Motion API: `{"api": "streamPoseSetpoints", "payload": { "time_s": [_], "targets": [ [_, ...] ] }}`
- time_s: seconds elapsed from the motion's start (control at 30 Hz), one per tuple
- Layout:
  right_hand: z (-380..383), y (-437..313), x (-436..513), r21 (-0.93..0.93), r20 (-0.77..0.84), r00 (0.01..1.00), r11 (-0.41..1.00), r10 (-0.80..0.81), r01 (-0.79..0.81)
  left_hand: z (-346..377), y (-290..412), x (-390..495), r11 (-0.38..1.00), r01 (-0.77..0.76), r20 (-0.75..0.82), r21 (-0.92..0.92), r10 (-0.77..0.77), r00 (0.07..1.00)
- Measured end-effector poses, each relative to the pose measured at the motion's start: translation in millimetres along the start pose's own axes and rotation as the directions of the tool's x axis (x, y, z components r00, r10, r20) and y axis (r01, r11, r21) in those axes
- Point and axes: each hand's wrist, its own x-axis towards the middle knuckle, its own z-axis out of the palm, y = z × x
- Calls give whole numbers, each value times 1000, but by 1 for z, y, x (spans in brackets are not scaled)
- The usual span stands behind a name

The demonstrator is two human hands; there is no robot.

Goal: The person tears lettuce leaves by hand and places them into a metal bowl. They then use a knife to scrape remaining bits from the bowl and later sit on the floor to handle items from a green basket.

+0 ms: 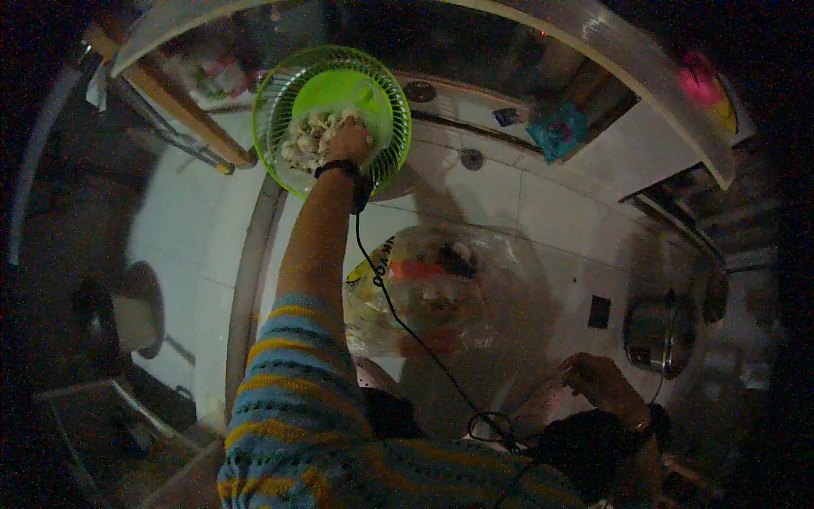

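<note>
My left hand (350,143) reaches into a bright green plastic basket (407,121) at the upper left, among pale bulbs that look like garlic (305,146). Its fingers are partly hidden, so any grip on a bulb cannot be told. Near the lower right, my right hand (591,378) hangs with bent fingers; the dim picture does not show whether it holds anything. Both wrists wear dark straps, and a black cable (413,331) runs from the left one. Between the hands lies a clear plastic bag (439,299) with red and yellow parts and dark lettering.
A teal plastic packet (556,130) lies at the upper right, near a small dark packet (507,116). A dark round object (472,159) and a dark rectangular piece (598,312) rest on the pale tiled surface (540,197). A curved pale edge (636,70) spans the top.
</note>
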Motion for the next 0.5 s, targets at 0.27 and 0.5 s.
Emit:
{"api": "streamPoseSetpoints", "payload": {
  "time_s": [0.27, 0.5],
  "targets": [
    [-1, 4, -2, -153, -8, 995, 983, 100, -100, 32, -9, 15, 979, -152, 297, 133, 107, 949],
    [1, -3, -5, -151, -35, 991, 980, 126, -130, 6, -5, -6, 999, 27, 83, 47, -31, 996]
  ]
}}
